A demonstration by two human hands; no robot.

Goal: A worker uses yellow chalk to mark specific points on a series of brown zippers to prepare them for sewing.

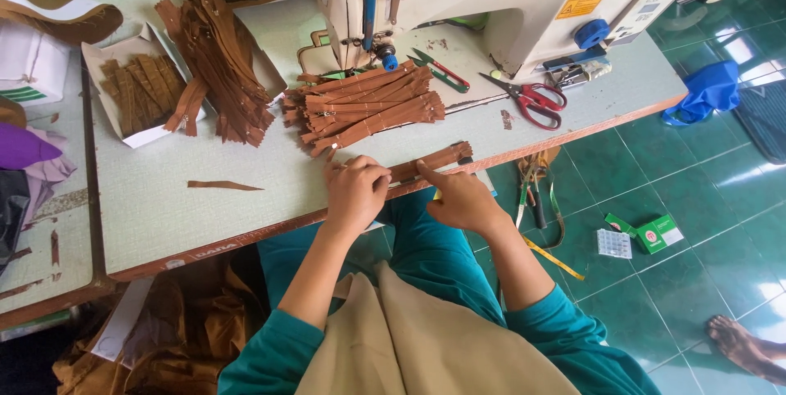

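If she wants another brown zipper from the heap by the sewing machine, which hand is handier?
Probably the left hand. It rests on the near end of the zipper at the table edge, almost directly below the heap of zippers. The right hand sits further right, its forefinger pinning that zipper down.

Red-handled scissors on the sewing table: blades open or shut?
Open. The red-handled scissors lie flat beside the sewing machine, handles spread and blades parted toward their tips.
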